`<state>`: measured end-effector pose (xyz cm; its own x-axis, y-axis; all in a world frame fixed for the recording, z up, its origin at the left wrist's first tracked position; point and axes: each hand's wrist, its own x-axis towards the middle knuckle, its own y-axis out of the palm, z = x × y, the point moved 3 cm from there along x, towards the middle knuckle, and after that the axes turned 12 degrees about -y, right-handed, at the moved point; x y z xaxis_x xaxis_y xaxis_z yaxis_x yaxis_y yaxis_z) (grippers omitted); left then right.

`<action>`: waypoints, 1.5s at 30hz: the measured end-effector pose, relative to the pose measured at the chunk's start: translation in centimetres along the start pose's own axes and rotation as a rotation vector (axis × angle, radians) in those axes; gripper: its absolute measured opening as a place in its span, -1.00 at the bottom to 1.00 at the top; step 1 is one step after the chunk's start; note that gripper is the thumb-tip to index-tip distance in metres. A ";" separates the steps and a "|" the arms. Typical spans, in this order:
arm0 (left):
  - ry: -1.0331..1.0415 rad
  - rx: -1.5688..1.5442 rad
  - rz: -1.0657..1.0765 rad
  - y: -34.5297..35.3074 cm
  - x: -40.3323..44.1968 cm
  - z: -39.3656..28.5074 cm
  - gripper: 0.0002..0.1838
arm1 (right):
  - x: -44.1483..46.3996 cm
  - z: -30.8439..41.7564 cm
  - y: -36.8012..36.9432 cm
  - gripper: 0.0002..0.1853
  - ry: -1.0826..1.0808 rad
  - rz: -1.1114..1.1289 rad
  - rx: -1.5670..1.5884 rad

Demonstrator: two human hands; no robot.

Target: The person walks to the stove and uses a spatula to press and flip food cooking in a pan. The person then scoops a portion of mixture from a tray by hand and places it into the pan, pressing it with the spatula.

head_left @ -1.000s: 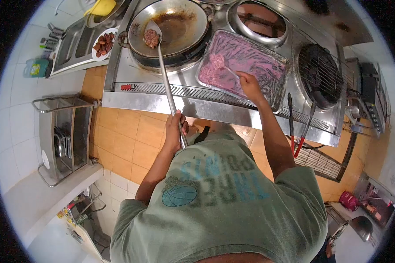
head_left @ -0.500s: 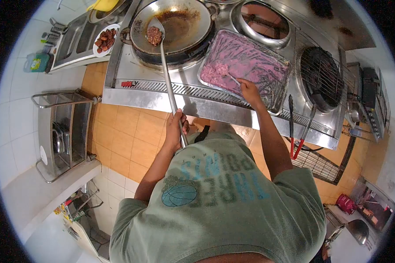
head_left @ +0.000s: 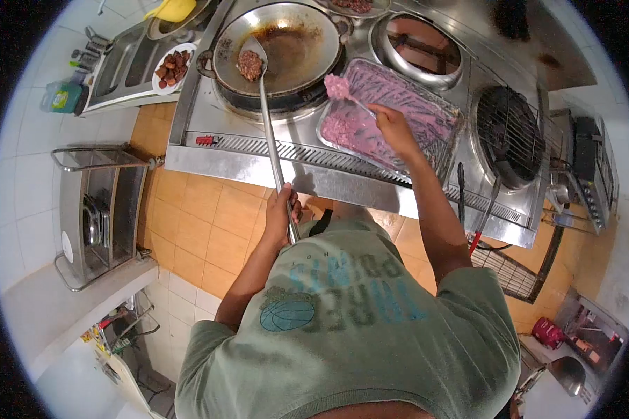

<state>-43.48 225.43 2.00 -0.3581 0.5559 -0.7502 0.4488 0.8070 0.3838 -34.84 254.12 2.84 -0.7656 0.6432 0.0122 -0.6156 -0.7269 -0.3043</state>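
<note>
My left hand (head_left: 282,213) is closed round the long metal handle of a ladle (head_left: 272,140). The ladle's bowl lies over the wok (head_left: 297,59) and carries a clump of browned minced meat (head_left: 250,64). In my right hand (head_left: 396,133) is a spoon (head_left: 363,106), its far end covered by a lump of pink minced meat (head_left: 337,86). That lump is above the near-left rim of a metal tray (head_left: 430,150), between tray and wok. More pink minced meat (head_left: 342,128) is smeared over the tray. The wok's inside is brown-stained and oily.
Right of the tray is a burner with a wire grill rack (head_left: 514,133). Red-handled tongs (head_left: 483,222) hang over the stove's front edge. A round pot (head_left: 426,49) and a dish of browned meat (head_left: 353,5) sit behind. On the left, a plate of browned chunks (head_left: 172,68) rests beside the sink.
My right hand has lifted the spoon from the tray, now loaded with pink minced meat, and moved it up toward the wok. My left hand keeps the ladle over the wok.
</note>
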 end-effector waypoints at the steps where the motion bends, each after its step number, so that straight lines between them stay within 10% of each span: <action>1: 0.000 0.004 0.009 -0.2 0.0 0.0 -0.68 | 1.9 -0.5 0.3 -0.67 -0.108 0.018 -0.059; 20: 0.003 0.042 0.024 -0.8 -0.4 0.2 -0.70 | 20.9 2.2 13.2 -0.69 -0.360 0.164 -1.013; 45: 0.009 0.011 0.036 -0.6 -0.8 0.2 -0.73 | 24.6 -4.1 12.1 -0.70 -0.100 0.146 -0.717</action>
<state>-43.37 224.47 2.24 -0.3489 0.5863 -0.7311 0.4704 0.7843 0.4045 -60.37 262.14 -4.43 -0.8648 0.5021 0.0005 -0.2591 -0.4454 -0.8571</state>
